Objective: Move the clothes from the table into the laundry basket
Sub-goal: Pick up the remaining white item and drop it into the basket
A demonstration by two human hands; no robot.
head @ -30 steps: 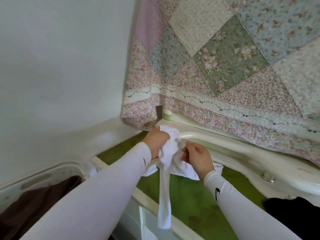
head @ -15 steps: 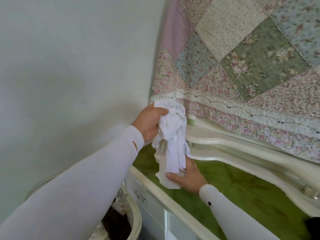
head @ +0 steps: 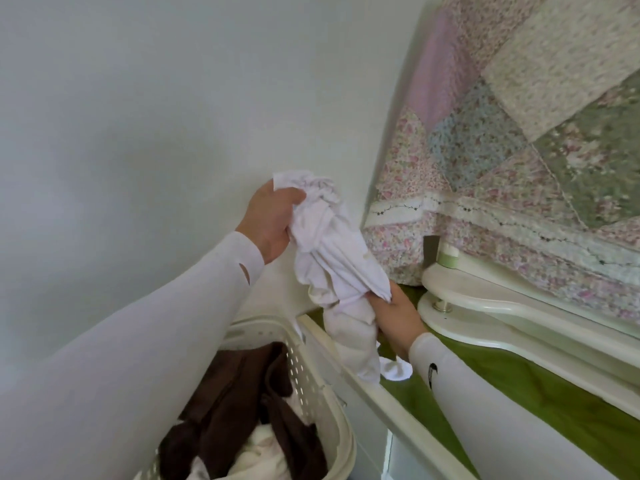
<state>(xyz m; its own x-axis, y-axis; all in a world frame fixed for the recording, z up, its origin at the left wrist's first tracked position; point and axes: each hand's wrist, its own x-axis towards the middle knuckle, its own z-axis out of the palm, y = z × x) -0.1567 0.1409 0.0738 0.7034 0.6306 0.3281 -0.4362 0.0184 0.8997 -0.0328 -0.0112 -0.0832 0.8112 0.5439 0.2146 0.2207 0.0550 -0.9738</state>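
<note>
Now white garment [head: 332, 258] bunched between hands: left hand [head: 273, 221] clutching top, right hand [head: 398, 317] clutching bottom.

A patchwork quilt [head: 540, 133] of floral squares in pink, green, blue and cream hangs at the upper right beside a plain pale wall [head: 156, 116], its embroidered white border just above a cream curved shelf [head: 485, 299] with a small metal knob [head: 440, 305].

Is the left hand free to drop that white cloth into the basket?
Probably yes: the left hand grips the white cloth above the laundry basket, nothing between, though the right hand also holds it.
</note>
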